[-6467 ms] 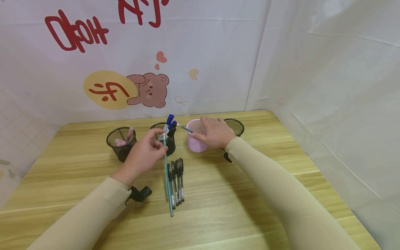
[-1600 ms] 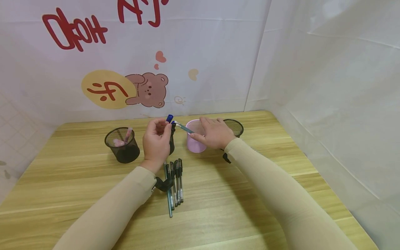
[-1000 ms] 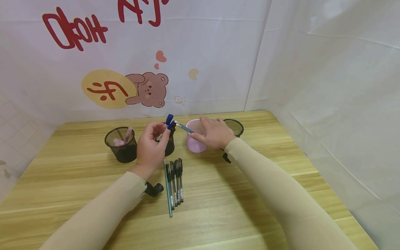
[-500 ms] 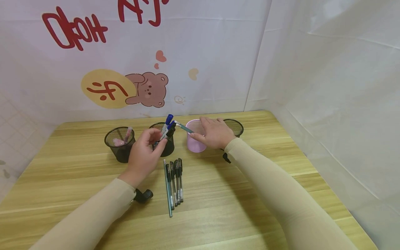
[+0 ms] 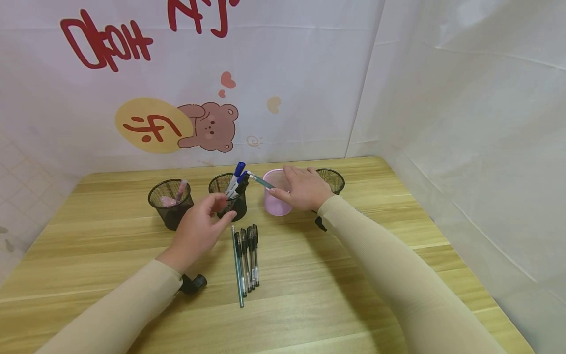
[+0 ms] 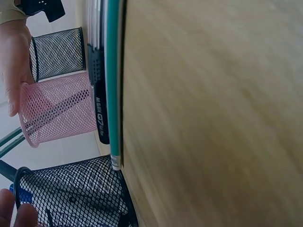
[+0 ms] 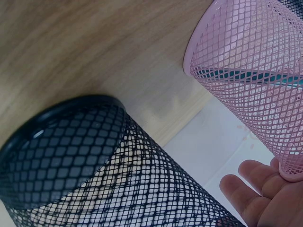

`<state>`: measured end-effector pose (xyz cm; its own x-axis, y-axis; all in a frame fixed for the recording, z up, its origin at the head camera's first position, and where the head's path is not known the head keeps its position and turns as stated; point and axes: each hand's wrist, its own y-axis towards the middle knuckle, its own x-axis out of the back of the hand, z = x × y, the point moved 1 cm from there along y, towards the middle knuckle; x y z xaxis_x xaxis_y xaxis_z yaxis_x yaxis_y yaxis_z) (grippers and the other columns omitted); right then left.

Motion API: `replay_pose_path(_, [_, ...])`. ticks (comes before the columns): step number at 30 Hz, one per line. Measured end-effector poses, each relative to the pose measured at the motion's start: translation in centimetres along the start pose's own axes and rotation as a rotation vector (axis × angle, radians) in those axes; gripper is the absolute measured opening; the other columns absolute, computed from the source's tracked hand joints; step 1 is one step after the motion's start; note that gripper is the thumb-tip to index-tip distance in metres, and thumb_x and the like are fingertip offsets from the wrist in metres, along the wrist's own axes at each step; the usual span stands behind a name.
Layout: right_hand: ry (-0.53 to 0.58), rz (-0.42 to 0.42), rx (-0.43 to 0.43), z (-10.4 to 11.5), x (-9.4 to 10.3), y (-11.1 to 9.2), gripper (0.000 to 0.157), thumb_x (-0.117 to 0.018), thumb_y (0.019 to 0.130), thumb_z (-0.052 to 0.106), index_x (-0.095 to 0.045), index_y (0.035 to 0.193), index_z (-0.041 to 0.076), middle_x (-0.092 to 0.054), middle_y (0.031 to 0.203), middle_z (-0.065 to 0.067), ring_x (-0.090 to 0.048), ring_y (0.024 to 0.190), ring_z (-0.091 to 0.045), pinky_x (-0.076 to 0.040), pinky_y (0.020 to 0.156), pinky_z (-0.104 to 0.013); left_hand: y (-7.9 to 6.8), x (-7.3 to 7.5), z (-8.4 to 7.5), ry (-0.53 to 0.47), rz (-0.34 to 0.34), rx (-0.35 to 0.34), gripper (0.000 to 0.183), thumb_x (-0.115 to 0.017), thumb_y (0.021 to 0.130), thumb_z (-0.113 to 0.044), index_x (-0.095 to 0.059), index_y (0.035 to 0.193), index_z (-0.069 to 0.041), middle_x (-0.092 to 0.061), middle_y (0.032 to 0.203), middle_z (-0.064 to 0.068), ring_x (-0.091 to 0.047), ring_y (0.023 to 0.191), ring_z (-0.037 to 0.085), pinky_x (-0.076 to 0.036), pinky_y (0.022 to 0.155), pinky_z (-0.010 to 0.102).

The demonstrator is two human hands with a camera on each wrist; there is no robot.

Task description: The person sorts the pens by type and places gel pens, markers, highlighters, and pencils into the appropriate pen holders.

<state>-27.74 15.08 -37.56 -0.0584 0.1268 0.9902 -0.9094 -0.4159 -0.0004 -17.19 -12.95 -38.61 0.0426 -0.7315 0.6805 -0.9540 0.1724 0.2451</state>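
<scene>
My left hand [image 5: 197,229] is in front of a black mesh pen cup [image 5: 233,210] that holds blue-capped markers [image 5: 238,173] and black pens. Its thumb and fingers are parted, with nothing between them. My right hand [image 5: 306,188] rests across the rim of a pink mesh pen cup [image 5: 278,205]. In the right wrist view its fingers [image 7: 253,182] reach past that rim rather than curl. Teal pencils [image 5: 262,181] lean left out of the pink cup, eraser ends up. One more teal pencil [image 5: 237,265] lies on the table beside several black-capped gel pens [image 5: 250,246].
A black mesh cup [image 5: 176,216] with pink items inside stands at the left. Another black mesh cup [image 5: 331,181] is partly hidden behind my right hand. White printed sheets [image 5: 309,98] enclose the wooden table [image 5: 300,305] at the back and sides.
At first my left hand pinched a teal pencil; that pencil is now in the pink cup with the other. The left hand has since drawn back down and left. My right hand stays put.
</scene>
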Motion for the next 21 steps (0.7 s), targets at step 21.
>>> replay_pose_path(21, [0.007,0.013,-0.011,-0.04,0.05,-0.06,0.102,-0.036,0.098,0.081,-0.028,0.165,0.005,-0.038,0.170,-0.009,-0.039,0.156,-0.035,-0.022,0.131,-0.055,-0.55,-0.10,0.70,0.229,0.226,0.065,0.054,-0.069,0.102,-0.038,-0.062,0.142,-0.003,-0.068,0.136,0.016,-0.068,0.120,0.034,-0.055,0.104,0.056])
